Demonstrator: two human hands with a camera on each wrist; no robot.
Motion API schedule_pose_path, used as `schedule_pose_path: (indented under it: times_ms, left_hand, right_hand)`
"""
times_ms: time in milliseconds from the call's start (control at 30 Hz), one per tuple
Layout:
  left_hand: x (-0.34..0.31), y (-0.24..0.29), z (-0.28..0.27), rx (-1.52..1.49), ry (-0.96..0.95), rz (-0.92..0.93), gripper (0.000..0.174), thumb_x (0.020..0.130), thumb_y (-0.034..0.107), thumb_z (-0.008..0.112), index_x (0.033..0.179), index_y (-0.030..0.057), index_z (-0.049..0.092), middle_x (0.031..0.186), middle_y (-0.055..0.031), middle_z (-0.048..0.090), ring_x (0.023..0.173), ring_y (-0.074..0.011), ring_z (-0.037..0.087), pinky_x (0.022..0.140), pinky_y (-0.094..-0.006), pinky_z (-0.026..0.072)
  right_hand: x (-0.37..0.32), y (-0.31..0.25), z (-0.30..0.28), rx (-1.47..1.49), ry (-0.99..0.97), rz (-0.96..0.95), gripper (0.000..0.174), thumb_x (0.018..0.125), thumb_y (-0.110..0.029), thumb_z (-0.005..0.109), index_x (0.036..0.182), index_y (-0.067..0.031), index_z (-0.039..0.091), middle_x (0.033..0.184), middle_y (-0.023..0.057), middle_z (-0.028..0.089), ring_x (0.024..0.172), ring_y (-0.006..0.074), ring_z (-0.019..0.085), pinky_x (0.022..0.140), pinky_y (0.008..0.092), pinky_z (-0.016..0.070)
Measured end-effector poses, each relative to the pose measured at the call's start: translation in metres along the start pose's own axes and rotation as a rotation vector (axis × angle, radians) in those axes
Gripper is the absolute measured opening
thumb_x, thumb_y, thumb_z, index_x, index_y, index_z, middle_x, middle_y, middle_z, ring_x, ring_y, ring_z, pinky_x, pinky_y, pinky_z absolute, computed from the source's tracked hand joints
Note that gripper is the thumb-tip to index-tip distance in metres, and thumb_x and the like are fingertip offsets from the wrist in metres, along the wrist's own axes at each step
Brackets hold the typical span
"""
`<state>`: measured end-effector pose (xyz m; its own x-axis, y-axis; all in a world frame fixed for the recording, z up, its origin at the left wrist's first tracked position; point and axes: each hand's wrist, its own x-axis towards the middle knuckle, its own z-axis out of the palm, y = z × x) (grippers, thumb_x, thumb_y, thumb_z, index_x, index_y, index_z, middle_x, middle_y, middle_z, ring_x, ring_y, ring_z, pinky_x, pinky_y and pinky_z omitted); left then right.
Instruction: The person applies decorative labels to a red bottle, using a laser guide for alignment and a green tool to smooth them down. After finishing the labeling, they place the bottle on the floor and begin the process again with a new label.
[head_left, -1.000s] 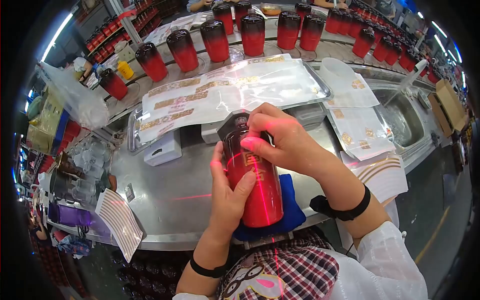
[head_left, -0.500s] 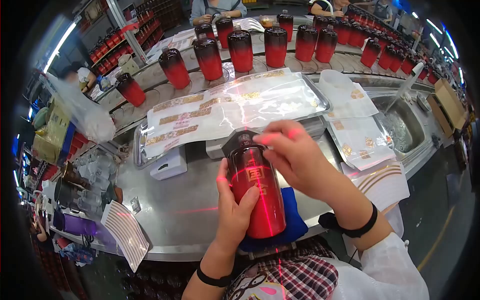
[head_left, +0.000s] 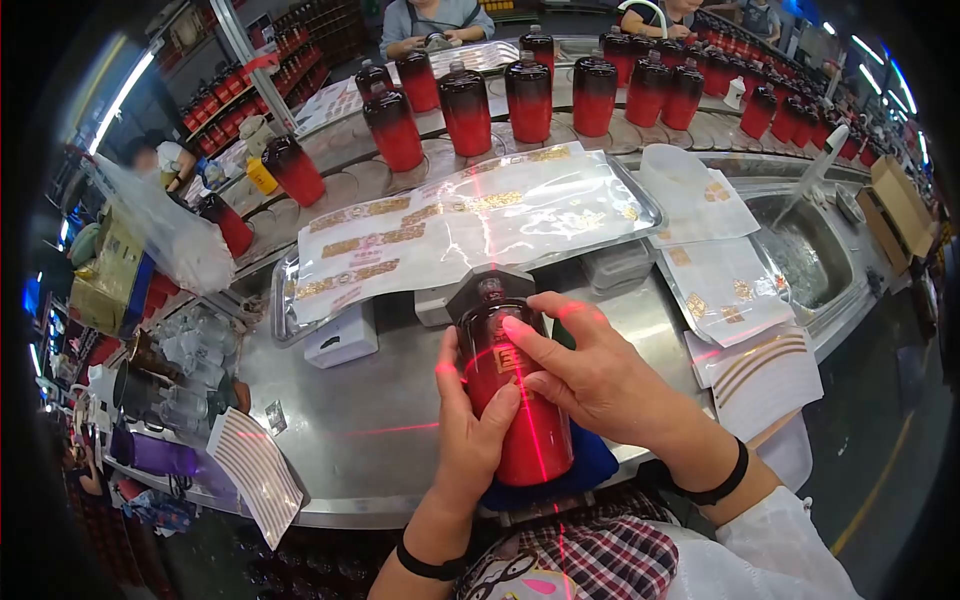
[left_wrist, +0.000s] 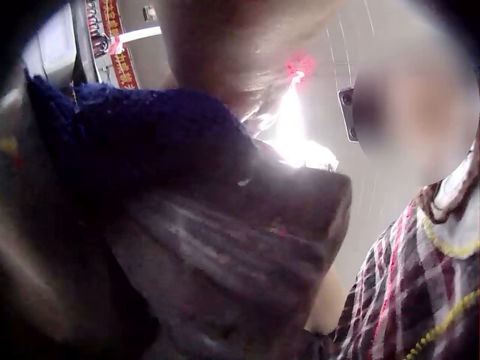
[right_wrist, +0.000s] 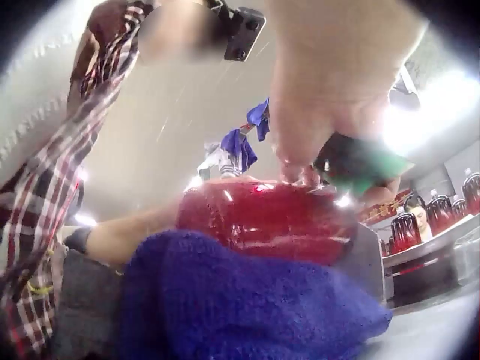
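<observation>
A red bottle with a black-shaded shoulder [head_left: 530, 440] and gold characters [head_left: 512, 360] leans, neck away, on a blue towel [head_left: 590, 462]. My left hand [head_left: 472, 425] grips its left side, thumb across the front. My right hand [head_left: 620, 385] lies at its right side, index fingertip on the front just above the characters and thumb beside them. Under the right hand's fingers a green piece [right_wrist: 364, 161] is tucked, mostly hidden in the head view. Behind the bottle neck stands a dark angular support [head_left: 468, 300]. Towel and shadow hide most of the left wrist view.
A metal tray [head_left: 285, 320] carries clear sheets with gold decals [head_left: 480, 210]. Similar bottles [head_left: 468, 110] line a conveyor behind it. To the right are more decal sheets [head_left: 735, 285] and a sink [head_left: 850, 255]. A striped sheet [head_left: 255, 475] lies at left. Red laser lines cross the bottle.
The right hand has moved from the bottle's neck and shoulder down to the front by the characters. The left hand keeps its grip. Bottles on the conveyor have shifted.
</observation>
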<state>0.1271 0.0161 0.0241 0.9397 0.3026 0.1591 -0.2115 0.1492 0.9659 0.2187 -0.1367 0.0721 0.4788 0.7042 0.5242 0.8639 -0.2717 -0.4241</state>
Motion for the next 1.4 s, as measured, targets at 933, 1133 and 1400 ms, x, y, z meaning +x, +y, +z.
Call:
schedule_pose_path:
  times_ms: [933,1133,1400]
  left_hand:
    - [0.041,0.012,-0.014,-0.112,-0.035,-0.217,0.071,0.099,0.027,0.057,0.147,-0.0114,0.021,0.136,-0.0198,0.047,0.123,-0.0209,0.049,0.105,-0.0312,0.0386]
    - [0.043,0.01,-0.015,-0.108,-0.047,-0.218,0.071,0.099,0.027,0.056,0.147,-0.0112,0.02,0.137,-0.02,0.047,0.125,-0.0209,0.048,0.106,-0.0316,0.0382]
    - [0.016,0.013,-0.011,0.111,-0.032,-0.069,0.08,0.096,0.028,0.062,0.149,-0.0096,0.015,0.142,-0.0218,0.04,0.13,-0.0251,0.044,0.109,-0.0361,0.0358]
  right_hand:
    - [-0.005,0.003,0.005,0.068,-0.013,0.058,0.049,0.089,-0.02,0.067,0.136,-0.0114,0.055,0.134,0.0224,0.045,0.111,0.0419,0.052,0.095,0.0451,0.0478]
    - [-0.006,0.002,0.005,0.099,-0.009,0.072,0.05,0.09,-0.019,0.066,0.138,-0.012,0.054,0.134,0.0223,0.045,0.112,0.0421,0.052,0.096,0.0449,0.0472]
    - [-0.015,0.007,0.002,0.183,-0.049,0.097,0.051,0.092,-0.015,0.062,0.141,-0.0091,0.05,0.141,0.0225,0.041,0.12,0.0382,0.049,0.102,0.0423,0.0427]
